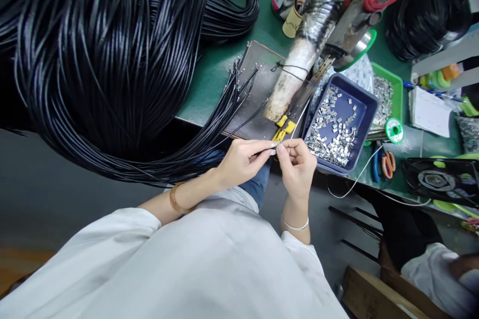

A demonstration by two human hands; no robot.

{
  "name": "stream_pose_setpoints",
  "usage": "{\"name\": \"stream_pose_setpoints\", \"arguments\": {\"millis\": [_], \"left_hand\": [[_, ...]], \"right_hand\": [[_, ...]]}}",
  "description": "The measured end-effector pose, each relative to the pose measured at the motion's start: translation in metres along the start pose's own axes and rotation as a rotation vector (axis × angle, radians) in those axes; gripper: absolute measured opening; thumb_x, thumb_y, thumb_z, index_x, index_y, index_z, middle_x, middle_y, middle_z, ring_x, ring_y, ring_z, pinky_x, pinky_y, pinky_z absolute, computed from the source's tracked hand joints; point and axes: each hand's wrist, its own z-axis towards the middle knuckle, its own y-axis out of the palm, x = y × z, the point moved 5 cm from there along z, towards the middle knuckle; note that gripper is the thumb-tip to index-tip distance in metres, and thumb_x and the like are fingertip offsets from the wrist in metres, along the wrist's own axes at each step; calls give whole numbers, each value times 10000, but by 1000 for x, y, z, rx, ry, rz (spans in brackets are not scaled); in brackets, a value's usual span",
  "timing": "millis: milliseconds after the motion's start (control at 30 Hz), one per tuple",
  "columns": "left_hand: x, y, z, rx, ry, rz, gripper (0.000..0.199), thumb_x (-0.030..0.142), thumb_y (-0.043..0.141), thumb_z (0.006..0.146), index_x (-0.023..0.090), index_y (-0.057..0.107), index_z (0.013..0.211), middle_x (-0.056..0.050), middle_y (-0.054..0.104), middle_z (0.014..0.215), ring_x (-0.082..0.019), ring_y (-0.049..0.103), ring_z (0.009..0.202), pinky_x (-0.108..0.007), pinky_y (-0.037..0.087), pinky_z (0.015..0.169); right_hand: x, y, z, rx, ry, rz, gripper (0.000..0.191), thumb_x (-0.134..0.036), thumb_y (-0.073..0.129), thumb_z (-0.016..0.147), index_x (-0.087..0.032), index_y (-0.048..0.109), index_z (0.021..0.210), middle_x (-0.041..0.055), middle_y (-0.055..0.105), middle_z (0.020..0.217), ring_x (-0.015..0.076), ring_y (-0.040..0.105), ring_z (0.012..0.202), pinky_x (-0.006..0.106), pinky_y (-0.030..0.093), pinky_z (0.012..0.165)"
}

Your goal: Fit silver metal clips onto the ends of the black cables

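Observation:
My left hand [242, 160] and my right hand [297, 165] meet at their fingertips just off the bench's front edge. Both are closed in a pinch. Whatever sits between the fingertips is tiny and mostly covered by them. Right behind the fingers are yellow clamp-like pieces [283, 128]. To the left, a bundle of black cables [194, 154] runs onto a dark board [258, 55], its stripped ends [237, 77] fanned out there. Beside my right hand stands a dark blue bin [368, 114] holding many small metal connectors [331, 134].
Coiled black cable [105, 50] piles up at the left. A ribbed duct [318, 22] slants over the bench. Rightward are a green tray [397, 92], a solder spool [394, 130], orange-handled pliers [388, 164] and a fan [437, 179]. Another person [430, 269] is at lower right.

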Motion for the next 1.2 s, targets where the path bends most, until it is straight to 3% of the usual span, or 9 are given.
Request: {"name": "stream_pose_setpoints", "arguments": {"millis": [100, 167, 233, 367, 467, 767, 900, 1200], "left_hand": [[-6, 1, -1, 52, -118, -105, 197, 166, 650, 840, 118, 790, 970, -100, 800, 911, -153, 731, 735, -202, 557, 657], [-12, 2, -1, 73, -253, -192, 181, 197, 668, 828, 115, 787, 938, -79, 789, 835, -140, 704, 679, -198, 537, 605], [-17, 3, 2, 80, -363, -290, 158, 219, 693, 799, 119, 779, 885, -57, 771, 781, -130, 685, 667, -197, 525, 604], [-19, 5, 14, 41, -417, -446, 109, 218, 720, 752, 130, 761, 800, -23, 746, 732, -108, 665, 667, -200, 530, 661], [-20, 5, 20, 25, -419, -455, 87, 197, 721, 737, 127, 753, 776, -17, 739, 722, -100, 652, 652, -201, 528, 673], [-25, 7, 26, 54, -385, -389, 61, 177, 709, 748, 136, 753, 761, -5, 715, 698, -88, 628, 619, -179, 488, 599], [-22, 4, 28, 75, -396, -387, 60, 161, 732, 715, 131, 754, 762, -7, 722, 689, -99, 654, 631, -186, 520, 632], [-22, 4, 23, -10, -413, -462, 56, 162, 721, 750, 143, 763, 782, -15, 758, 738, -103, 696, 699, -196, 549, 723]], "right_hand": [[-2, -13, 3, 242, -86, 11, 184, -365, 619, 903, -193, 611, 838, -61, 558, 627, 47, 491, 451, 175, 358, 413], [-5, -22, 0, 419, -204, 63, 131, -336, 582, 922, -213, 594, 963, -77, 535, 601, 48, 462, 399, 186, 337, 388], [-6, -25, -3, 484, -294, 124, 156, -261, 525, 952, -243, 534, 1106, -79, 599, 637, 55, 489, 379, 189, 377, 389], [-3, -15, -6, 399, -331, 1, 185, -141, 553, 933, -240, 567, 1088, 1, 750, 934, 133, 747, 733, 274, 617, 658], [-2, -6, -4, 296, -357, -105, 156, -101, 663, 853, -219, 632, 950, 23, 752, 996, 159, 744, 922, 281, 622, 739], [2, -1, 2, 303, -370, -92, 140, -107, 664, 844, -233, 630, 895, 23, 724, 1016, 155, 721, 918, 301, 633, 725], [-2, -3, 3, 322, -386, -91, 178, -81, 687, 817, -236, 650, 897, 17, 727, 1010, 151, 718, 921, 301, 638, 742], [-1, -1, -4, 271, -430, -44, 199, -64, 668, 812, -228, 622, 914, 30, 732, 1034, 158, 726, 943, 322, 653, 779]]}}
